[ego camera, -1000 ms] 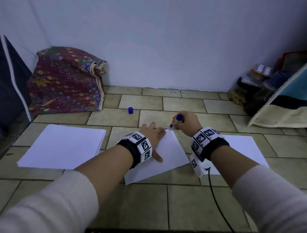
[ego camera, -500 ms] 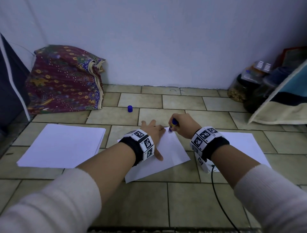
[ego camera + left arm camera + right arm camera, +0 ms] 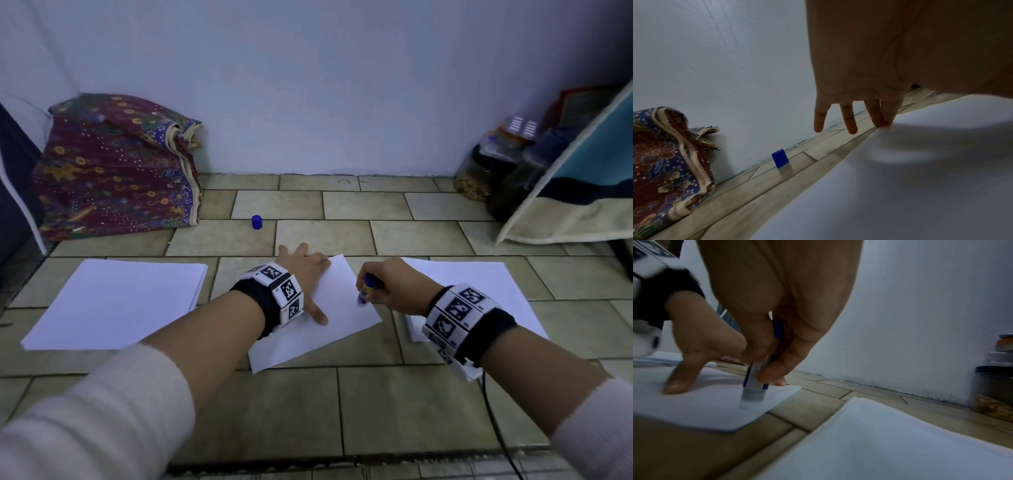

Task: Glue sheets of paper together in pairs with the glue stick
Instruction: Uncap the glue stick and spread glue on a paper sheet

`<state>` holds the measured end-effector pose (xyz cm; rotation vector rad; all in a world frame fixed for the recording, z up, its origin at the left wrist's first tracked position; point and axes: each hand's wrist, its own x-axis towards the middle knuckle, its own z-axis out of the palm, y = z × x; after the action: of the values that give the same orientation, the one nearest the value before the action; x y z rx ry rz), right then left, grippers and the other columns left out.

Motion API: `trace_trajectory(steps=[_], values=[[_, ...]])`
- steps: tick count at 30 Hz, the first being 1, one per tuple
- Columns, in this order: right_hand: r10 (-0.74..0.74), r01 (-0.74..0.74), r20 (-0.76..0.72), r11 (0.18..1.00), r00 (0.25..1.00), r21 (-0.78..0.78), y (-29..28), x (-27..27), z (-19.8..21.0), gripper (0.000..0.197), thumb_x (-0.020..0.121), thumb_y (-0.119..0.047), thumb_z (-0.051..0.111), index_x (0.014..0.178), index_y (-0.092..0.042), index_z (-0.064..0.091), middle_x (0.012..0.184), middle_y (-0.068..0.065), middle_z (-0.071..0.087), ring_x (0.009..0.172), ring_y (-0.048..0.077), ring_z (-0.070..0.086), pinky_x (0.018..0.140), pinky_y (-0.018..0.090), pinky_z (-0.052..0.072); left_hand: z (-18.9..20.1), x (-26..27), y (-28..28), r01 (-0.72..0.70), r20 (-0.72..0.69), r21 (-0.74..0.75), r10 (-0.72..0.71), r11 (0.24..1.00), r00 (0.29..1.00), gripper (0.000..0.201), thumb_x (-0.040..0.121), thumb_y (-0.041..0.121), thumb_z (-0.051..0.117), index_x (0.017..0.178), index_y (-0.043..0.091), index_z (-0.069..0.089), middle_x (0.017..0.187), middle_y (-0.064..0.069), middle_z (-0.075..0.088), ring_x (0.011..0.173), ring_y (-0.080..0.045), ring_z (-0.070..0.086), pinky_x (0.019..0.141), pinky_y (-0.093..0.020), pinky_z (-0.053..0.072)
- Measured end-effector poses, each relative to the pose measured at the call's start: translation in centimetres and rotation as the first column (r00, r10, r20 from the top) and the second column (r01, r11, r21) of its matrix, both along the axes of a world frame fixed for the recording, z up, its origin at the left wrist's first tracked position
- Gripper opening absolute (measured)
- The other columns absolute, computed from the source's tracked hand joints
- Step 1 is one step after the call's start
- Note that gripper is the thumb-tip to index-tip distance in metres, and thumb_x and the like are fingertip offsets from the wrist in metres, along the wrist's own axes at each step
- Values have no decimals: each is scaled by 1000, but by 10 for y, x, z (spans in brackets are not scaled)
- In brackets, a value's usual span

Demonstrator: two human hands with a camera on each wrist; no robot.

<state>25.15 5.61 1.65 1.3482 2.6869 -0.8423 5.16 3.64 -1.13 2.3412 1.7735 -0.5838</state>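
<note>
White paper on a tiled floor: a single sheet [image 3: 308,329] lies nearest, pinned flat by the left hand [image 3: 305,270] with fingers spread, while the right hand [image 3: 387,284] grasps the glue stick [image 3: 365,289], tip down on the sheet's right edge. Gluing looks under way, no pair yet joined here. Stacks [image 3: 113,301] wait left and right [image 3: 479,287]. Farther off stands the blue cap [image 3: 257,221].

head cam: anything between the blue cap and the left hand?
Nothing: only bare floor tile separates the blue cap from the left hand; the left wrist view shows the same gap.
</note>
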Motion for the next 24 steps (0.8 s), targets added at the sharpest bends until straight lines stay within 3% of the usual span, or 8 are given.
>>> trace_trajectory(steps=[5,8,11,14,16,18,21,24], values=[[28,-27,19,999,999,-39,-11,18,1,16,88,-9,63,103,-14,60,96,-1,69,79,5,58,72,10,43,-3,-2,-1,22,5,9,-22,1000,1000,118,61,81,62,151,19,16,154,4,22,130,-23,26,101,-51,29],[27,-25,41,998,999,-58,-3,25,4,11,86,-11,66,93,-17,60,93,6,70,74,10,60,73,20,49,-6,-1,-6,-78,-2,-1,78,997,997,131,61,79,65,152,9,0,160,-3,-6,145,-29,0,111,-61,14],[-185,121,-209,950,960,-288,10,33,8,9,86,-3,65,90,-10,60,86,19,70,65,16,66,70,26,55,-4,0,-9,-5,60,33,3,999,998,136,65,73,67,150,7,-15,154,-6,-33,144,-30,-22,113,-59,1],[-500,211,-461,812,733,-545,17,35,14,7,89,3,59,96,3,60,82,20,67,63,21,63,65,25,56,-1,2,-11,254,253,53,-259,966,932,98,83,45,68,153,18,5,157,-1,-23,147,-22,-3,116,-43,20],[-622,203,-535,739,572,-642,19,32,16,8,90,2,55,95,3,61,79,15,67,60,18,62,62,22,55,-3,2,-14,338,239,-7,-326,941,914,70,96,32,54,152,27,14,160,7,-12,146,-17,7,107,-40,37],[-678,191,-563,702,472,-686,21,27,15,8,91,-1,54,94,1,61,76,12,67,57,15,63,60,21,55,-5,-1,-17,350,164,-72,-335,934,928,58,102,36,38,153,31,12,161,11,-3,147,-14,8,105,-38,38],[-699,221,-563,693,441,-687,23,17,8,8,90,-3,57,93,2,61,78,14,66,56,14,63,57,20,54,1,-7,-18,313,52,-58,-310,948,949,61,100,50,33,154,30,11,161,4,7,143,-19,17,105,-35,31],[-694,300,-547,707,468,-640,26,5,-2,5,90,-3,60,88,2,62,80,16,65,52,12,62,56,19,54,6,-12,-20,209,38,-23,-208,978,977,70,95,56,42,152,24,17,158,-1,11,142,-22,17,104,-39,35]])
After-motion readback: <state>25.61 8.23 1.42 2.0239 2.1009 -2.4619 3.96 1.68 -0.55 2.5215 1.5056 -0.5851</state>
